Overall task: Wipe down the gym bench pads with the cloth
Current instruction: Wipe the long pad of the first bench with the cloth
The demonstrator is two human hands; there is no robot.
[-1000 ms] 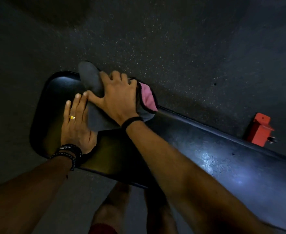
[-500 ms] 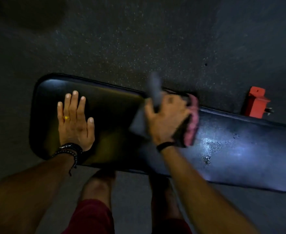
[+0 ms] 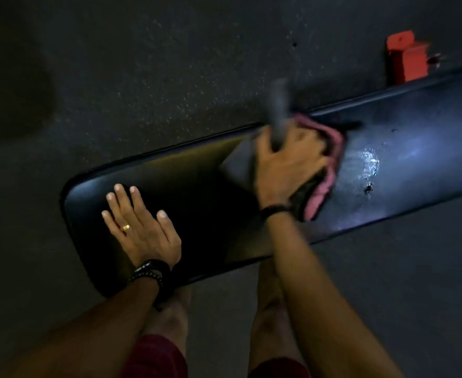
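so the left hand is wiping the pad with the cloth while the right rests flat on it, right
Not quite, the hands are swapped. In the head view the right hand grips the cloth and wipes the pad, while the left hand rests flat on it.

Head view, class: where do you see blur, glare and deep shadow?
Head view: motion blur smears the right hand and the cloth it holds; the left hand, flat on the bench pad, is sharp; glare brightens the pad's right part; the speckled floor falls into shadow at left.
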